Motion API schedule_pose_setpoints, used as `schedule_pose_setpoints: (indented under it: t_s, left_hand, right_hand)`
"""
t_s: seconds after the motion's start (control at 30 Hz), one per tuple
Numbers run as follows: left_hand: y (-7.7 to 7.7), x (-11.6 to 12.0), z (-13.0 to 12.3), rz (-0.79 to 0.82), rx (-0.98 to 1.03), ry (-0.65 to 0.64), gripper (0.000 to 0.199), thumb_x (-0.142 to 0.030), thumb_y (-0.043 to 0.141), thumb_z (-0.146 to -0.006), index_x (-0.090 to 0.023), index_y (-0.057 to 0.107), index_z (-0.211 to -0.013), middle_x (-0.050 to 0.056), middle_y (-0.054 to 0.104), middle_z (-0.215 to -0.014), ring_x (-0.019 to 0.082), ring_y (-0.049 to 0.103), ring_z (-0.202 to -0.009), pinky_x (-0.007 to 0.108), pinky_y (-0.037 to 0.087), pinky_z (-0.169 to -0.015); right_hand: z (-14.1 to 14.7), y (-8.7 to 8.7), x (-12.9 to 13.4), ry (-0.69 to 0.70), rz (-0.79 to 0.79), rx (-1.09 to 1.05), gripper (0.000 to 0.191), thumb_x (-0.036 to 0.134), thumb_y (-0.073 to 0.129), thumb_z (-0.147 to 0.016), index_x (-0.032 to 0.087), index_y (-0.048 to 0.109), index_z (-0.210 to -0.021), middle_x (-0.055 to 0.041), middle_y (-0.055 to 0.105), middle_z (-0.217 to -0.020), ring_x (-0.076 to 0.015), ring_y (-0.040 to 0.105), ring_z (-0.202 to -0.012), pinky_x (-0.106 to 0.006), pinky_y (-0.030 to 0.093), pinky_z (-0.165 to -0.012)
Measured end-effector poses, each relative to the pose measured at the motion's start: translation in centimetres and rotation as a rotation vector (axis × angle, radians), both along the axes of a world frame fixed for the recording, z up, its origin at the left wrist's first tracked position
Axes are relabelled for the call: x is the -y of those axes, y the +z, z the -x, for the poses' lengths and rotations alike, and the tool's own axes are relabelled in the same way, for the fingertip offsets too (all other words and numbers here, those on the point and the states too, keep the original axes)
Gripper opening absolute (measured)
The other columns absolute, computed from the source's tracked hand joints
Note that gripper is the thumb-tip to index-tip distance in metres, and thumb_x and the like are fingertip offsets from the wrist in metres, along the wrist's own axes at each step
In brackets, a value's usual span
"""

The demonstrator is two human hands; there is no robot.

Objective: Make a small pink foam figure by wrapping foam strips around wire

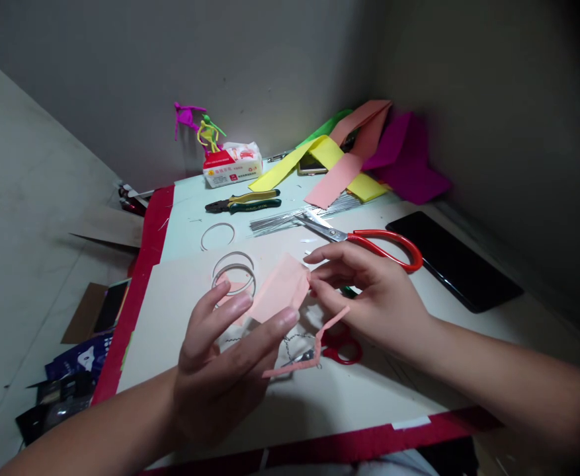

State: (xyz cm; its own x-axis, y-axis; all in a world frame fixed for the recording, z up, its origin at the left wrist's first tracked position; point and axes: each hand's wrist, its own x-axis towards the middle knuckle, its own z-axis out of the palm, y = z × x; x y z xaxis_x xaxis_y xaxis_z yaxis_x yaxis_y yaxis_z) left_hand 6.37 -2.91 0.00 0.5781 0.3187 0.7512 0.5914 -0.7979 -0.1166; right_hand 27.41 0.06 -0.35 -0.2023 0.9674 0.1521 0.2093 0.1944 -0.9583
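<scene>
My right hand (369,277) pinches the right end of a small pale pink piece of crepe paper (280,287) between thumb and fingers. My left hand (235,350) is held low at the left with its fingers spread, one fingertip close to the paper's lower edge; I cannot tell whether it touches. Below the hands is a bent, pink-wrapped strip (318,340). Near it are twisted thin wire (287,340) and small red-handled scissors (344,349), partly covered by the strip. Two wire-like rings (235,264) stand out beyond my left fingertips, a pink scrap behind them.
Large red-handled scissors (383,241), a black phone (453,261), thin wires (274,221) and pliers (245,201) lie beyond my hands. Another ring (217,226) is at left. Farther back are a tissue pack (233,168), small figures (207,132), yellow (284,162) and purple (409,158) crepe paper.
</scene>
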Motion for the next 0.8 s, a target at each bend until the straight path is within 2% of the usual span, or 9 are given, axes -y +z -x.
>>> schedule_pose_setpoints:
  t_s: [0.07, 0.13, 0.23, 0.33, 0.43, 0.5, 0.57, 0.7, 0.8]
  left_hand:
    - [0.3, 0.1, -0.1, 0.06, 0.032, 0.042, 0.033, 0.003, 0.069, -0.068, -0.027, 0.07, -0.082, -0.004, 0.074, -0.091, 0.022, 0.046, -0.127, 0.037, 0.045, -0.106]
    - [0.7, 0.0, -0.1, 0.212, 0.075, 0.071, 0.029, -0.002, 0.068, -0.072, -0.028, 0.069, -0.084, -0.003, 0.075, -0.097, 0.024, 0.05, -0.123, 0.043, 0.048, -0.101]
    - [1.5, -0.5, 0.1, 0.537, 0.247, 0.068, 0.017, -0.009, 0.068, -0.075, -0.026, 0.067, -0.074, 0.002, 0.074, -0.106, 0.027, 0.057, -0.115, 0.049, 0.05, -0.093]
    - [1.8, -1.2, 0.5, 0.886, 0.478, 0.081, 0.016, -0.011, 0.07, -0.074, -0.022, 0.067, -0.063, 0.005, 0.074, -0.104, 0.027, 0.063, -0.107, 0.047, 0.054, -0.088]
    - [1.7, -1.4, 0.9, 1.185, 0.641, 0.137, 0.013, -0.016, 0.071, -0.076, -0.022, 0.073, -0.065, 0.007, 0.072, -0.112, 0.029, 0.063, -0.109, 0.046, 0.053, -0.089]
    - [1.5, -1.4, 1.0, 1.279, 0.699, 0.124, 0.008, -0.019, 0.071, -0.077, -0.024, 0.077, -0.075, 0.007, 0.07, -0.116, 0.03, 0.061, -0.113, 0.046, 0.052, -0.091]
    - [1.5, -1.4, 1.0, 1.349, 0.786, 0.103, 0.009, -0.02, 0.072, -0.075, -0.024, 0.078, -0.079, 0.008, 0.071, -0.114, 0.032, 0.06, -0.114, 0.045, 0.054, -0.089]
    - [1.5, -1.6, 1.0, 1.478, 1.005, 0.074, 0.006, -0.022, 0.075, -0.068, -0.021, 0.077, -0.074, 0.009, 0.073, -0.104, 0.033, 0.062, -0.107, 0.045, 0.055, -0.084]
    - [1.3, -1.7, 1.1, 1.527, 1.056, 0.068, 0.006, -0.023, 0.077, -0.065, -0.021, 0.076, -0.07, 0.01, 0.073, -0.099, 0.03, 0.065, -0.099, 0.048, 0.053, -0.087]
  right_hand:
    - [0.0, 0.0, 0.0, 0.007, -0.009, 0.009, 0.023, 0.013, 0.059, -0.081, 0.023, 0.057, -0.102, -0.001, 0.072, -0.084, -0.0155, 0.07, -0.076, -0.026, 0.055, -0.066]
    - [-0.1, -0.1, -0.1, 0.008, -0.015, 0.016, 0.023, 0.012, 0.059, -0.081, 0.023, 0.057, -0.101, -0.0017, 0.072, -0.086, -0.0167, 0.07, -0.079, -0.027, 0.055, -0.068]
    - [-0.4, -0.1, -0.2, 0.023, -0.021, 0.02, 0.021, 0.015, 0.059, -0.082, 0.023, 0.057, -0.101, -0.0032, 0.072, -0.091, -0.0187, 0.071, -0.084, -0.029, 0.056, -0.074]
    - [-0.8, -0.3, -0.4, 0.065, -0.065, 0.092, 0.018, 0.018, 0.057, -0.085, 0.023, 0.059, -0.102, -0.0044, 0.072, -0.097, -0.0198, 0.07, -0.089, -0.03, 0.056, -0.077]
    - [-1.2, -0.2, -0.7, 0.103, -0.151, 0.234, 0.021, 0.016, 0.055, -0.085, 0.023, 0.064, -0.102, -0.0039, 0.073, -0.097, -0.0197, 0.069, -0.086, -0.032, 0.054, -0.075]
    - [-1.3, 0.0, -0.8, 0.124, -0.161, 0.246, 0.023, 0.014, 0.056, -0.084, 0.023, 0.066, -0.102, -0.0034, 0.072, -0.099, -0.0198, 0.068, -0.087, -0.031, 0.054, -0.076]
    - [-1.3, 0.3, -0.9, 0.166, -0.113, 0.165, 0.024, 0.013, 0.057, -0.083, 0.023, 0.068, -0.102, -0.0035, 0.071, -0.104, -0.0199, 0.066, -0.093, -0.03, 0.055, -0.077]
    - [-1.2, 1.0, -1.0, 0.268, -0.074, -0.006, 0.016, 0.012, 0.061, -0.082, 0.021, 0.069, -0.092, -0.0051, 0.068, -0.099, -0.0191, 0.064, -0.095, -0.03, 0.054, -0.082]
    - [-1.2, 1.2, -1.0, 0.286, -0.052, -0.08, 0.005, 0.016, 0.065, -0.082, 0.019, 0.068, -0.085, -0.0049, 0.067, -0.092, -0.018, 0.064, -0.089, -0.031, 0.053, -0.081]
